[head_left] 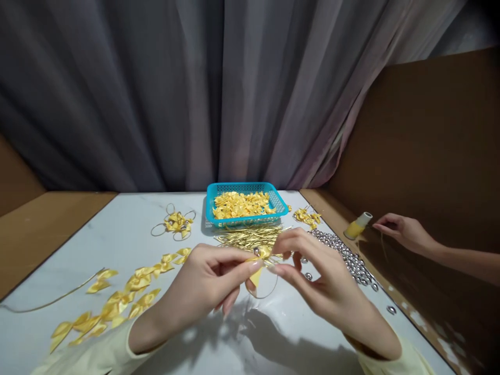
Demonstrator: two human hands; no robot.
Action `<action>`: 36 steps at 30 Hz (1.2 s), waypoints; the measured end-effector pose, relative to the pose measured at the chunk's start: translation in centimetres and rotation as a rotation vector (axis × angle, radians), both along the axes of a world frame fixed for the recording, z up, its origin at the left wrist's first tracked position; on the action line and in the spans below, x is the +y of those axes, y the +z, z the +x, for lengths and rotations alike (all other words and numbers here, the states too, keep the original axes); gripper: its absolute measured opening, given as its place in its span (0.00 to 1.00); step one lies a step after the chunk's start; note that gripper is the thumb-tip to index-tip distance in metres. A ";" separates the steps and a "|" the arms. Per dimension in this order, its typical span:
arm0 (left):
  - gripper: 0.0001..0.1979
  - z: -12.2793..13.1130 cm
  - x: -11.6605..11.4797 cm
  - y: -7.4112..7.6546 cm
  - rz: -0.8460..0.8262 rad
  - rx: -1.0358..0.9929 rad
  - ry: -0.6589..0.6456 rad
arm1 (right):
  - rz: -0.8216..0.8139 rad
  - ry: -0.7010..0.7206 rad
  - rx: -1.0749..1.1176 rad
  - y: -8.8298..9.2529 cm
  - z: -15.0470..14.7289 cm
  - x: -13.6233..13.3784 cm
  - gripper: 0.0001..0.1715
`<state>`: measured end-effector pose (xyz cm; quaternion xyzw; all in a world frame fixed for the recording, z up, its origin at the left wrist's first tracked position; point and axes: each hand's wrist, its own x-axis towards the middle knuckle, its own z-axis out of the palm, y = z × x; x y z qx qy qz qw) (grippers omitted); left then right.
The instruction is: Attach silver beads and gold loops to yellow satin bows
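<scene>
From my remote seat I see both hands meeting low over the white table (128,229). My left hand (207,278) pinches a yellow ribbon bow (262,255) between thumb and forefinger, with the other fingers curled under. My right hand (312,271) nips the bow's other side with its fingertips, its remaining fingers loosely fanned. A silver bead (257,251) sits at the bow's middle, right at the left thumb tip. A thin wire loop (269,294) hangs below the bow, between the two hands.

Just beyond the fingertips lies a heap of short gold wires (250,237), and beyond that is a blue basket (219,188) filled with more yellow bows. A strand of silver beads (347,255) trails beside and beyond the right hand. Outward from the left wrist, loose bows (128,291) are strewn in a line. Finished looped bows (177,223) lie farther out past the left hand.

Well off to the right of my right hand, another person's hand (402,232) rests near a yellow thread spool (357,226).
</scene>
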<state>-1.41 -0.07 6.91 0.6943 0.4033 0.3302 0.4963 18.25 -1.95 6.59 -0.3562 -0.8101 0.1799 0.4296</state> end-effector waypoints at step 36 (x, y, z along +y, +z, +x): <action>0.11 -0.4 0.1 -0.9 0.648 0.403 -0.213 | -0.071 0.155 -0.243 -0.9 0.0 -0.2 0.08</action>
